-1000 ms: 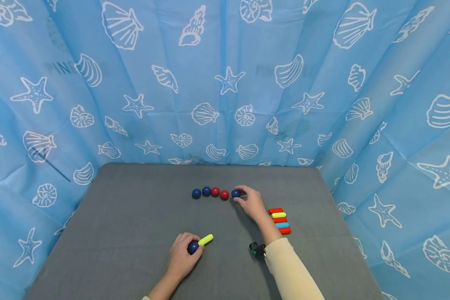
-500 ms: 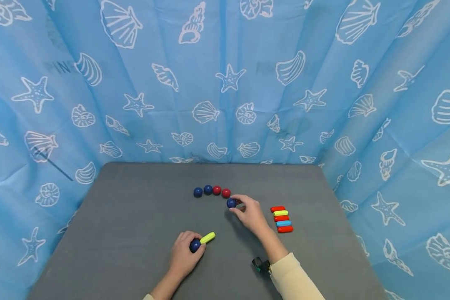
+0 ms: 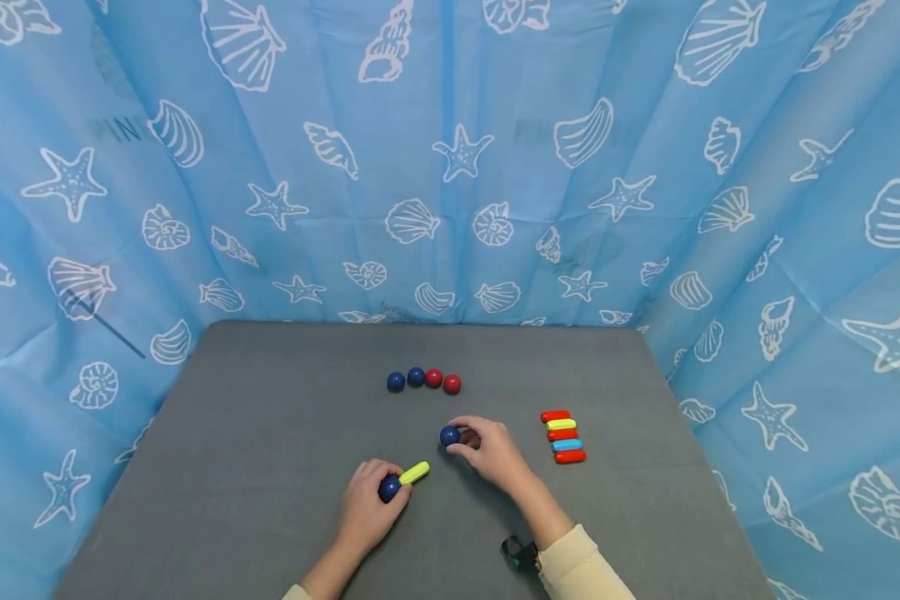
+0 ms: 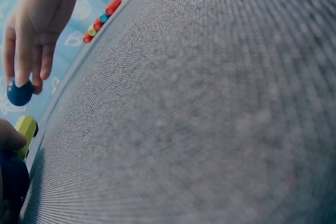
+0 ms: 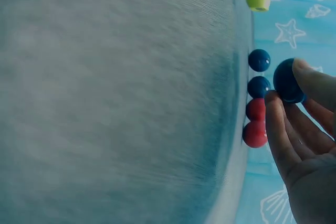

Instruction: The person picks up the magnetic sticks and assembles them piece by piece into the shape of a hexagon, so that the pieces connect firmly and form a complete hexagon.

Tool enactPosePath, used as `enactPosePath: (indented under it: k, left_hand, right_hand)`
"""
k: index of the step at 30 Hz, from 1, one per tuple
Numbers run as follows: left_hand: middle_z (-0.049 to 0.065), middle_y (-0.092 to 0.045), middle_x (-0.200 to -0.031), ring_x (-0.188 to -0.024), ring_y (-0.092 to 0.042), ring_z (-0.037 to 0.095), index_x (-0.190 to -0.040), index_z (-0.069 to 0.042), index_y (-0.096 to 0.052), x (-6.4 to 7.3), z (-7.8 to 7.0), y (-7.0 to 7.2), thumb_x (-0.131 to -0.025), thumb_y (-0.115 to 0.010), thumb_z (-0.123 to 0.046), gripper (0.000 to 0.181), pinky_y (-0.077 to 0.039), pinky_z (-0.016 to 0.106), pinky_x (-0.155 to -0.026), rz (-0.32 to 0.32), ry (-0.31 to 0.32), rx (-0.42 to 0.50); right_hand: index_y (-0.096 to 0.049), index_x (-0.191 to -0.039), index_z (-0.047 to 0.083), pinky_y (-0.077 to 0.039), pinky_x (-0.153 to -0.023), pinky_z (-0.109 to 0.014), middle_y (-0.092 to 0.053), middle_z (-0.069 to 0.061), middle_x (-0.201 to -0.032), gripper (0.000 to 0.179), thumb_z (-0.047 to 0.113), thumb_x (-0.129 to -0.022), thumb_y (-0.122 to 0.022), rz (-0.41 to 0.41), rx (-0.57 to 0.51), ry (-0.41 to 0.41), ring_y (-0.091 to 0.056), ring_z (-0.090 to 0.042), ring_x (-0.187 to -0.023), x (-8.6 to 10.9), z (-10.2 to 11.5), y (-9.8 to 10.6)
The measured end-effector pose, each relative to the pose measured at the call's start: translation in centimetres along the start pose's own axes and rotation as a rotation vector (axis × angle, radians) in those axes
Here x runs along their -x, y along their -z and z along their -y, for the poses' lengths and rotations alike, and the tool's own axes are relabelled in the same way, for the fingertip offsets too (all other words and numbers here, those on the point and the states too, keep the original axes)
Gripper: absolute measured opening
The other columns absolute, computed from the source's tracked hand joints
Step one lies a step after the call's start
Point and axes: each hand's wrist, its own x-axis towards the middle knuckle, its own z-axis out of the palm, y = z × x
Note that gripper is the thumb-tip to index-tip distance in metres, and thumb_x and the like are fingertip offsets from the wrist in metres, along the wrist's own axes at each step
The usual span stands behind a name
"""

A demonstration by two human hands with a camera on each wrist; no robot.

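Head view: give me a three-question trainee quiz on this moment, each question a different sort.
1. True or false: the right hand pinches a blue ball in its fingers.
2. How many balls stay in the row at the back of the table?
A) three B) four C) five
3. Fill in: the left hand holds a blue ball joined to a ____ stick.

Key
1. True.
2. B: two blue, two red.
3. Yellow.
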Motion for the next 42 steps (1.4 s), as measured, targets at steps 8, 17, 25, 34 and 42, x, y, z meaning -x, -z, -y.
enactPosePath:
  k: [8,17,25,34,42]
  left_hand:
    - [-0.013,-0.063,-0.09,-0.089,-0.058,0.009,-0.09,-0.024,-0.069,0.0,0.0,0.1,-0.077,-0.085,-0.028,0.02,-0.049,0.038,-0.08,-0.003,-0.003,-0.005]
    - [-0.012,-0.063,-0.091,-0.089,-0.058,0.01,-0.09,-0.024,-0.069,-0.1,-0.1,0.2,-0.078,-0.084,-0.028,0.02,-0.049,0.039,-0.08,-0.004,-0.009,-0.011]
    - [-0.013,-0.064,-0.089,-0.086,-0.057,0.009,-0.089,-0.023,-0.07,-0.1,-0.3,0.0,-0.076,-0.085,-0.028,0.02,-0.049,0.038,-0.078,-0.034,-0.012,-0.005]
    - [-0.013,-0.064,-0.086,-0.082,-0.056,0.009,-0.086,-0.022,-0.07,-0.4,-0.9,-0.1,-0.075,-0.085,-0.026,0.019,-0.047,0.036,-0.078,-0.027,-0.018,0.021]
    - [-0.016,-0.059,-0.081,-0.079,-0.052,0.006,-0.086,-0.026,-0.069,-1.1,-1.3,0.1,-0.081,-0.08,-0.038,0.016,-0.041,0.034,-0.075,0.092,-0.011,-0.051]
  right_hand:
    - [-0.068,-0.121,0.009,-0.058,-0.082,-0.033,-0.07,-0.008,-0.115,0.033,0.013,-0.089,-0.077,0.101,-0.062,0.007,-0.071,-0.02,-0.096,0.3,0.0,-0.4]
    - [-0.069,-0.122,0.012,-0.055,-0.084,-0.033,-0.071,-0.002,-0.114,0.032,0.017,-0.091,-0.076,0.188,-0.014,0.007,-0.067,-0.015,-0.099,0.3,0.0,-0.9]
    - [-0.069,-0.121,0.013,-0.054,-0.081,-0.031,-0.071,-0.002,-0.111,0.031,0.016,-0.091,-0.076,0.213,-0.01,0.005,-0.066,-0.016,-0.097,0.1,0.2,-1.0]
    - [-0.07,-0.122,0.014,-0.055,-0.081,-0.033,-0.072,-0.001,-0.109,0.032,0.017,-0.091,-0.076,0.21,0.014,0.022,-0.067,-0.015,-0.095,-0.1,0.4,-1.0]
    - [-0.07,-0.124,0.012,-0.055,-0.083,-0.034,-0.072,-0.002,-0.114,0.034,0.013,-0.09,-0.076,0.221,0.007,0.028,-0.067,-0.015,-0.097,-0.2,0.2,-0.9]
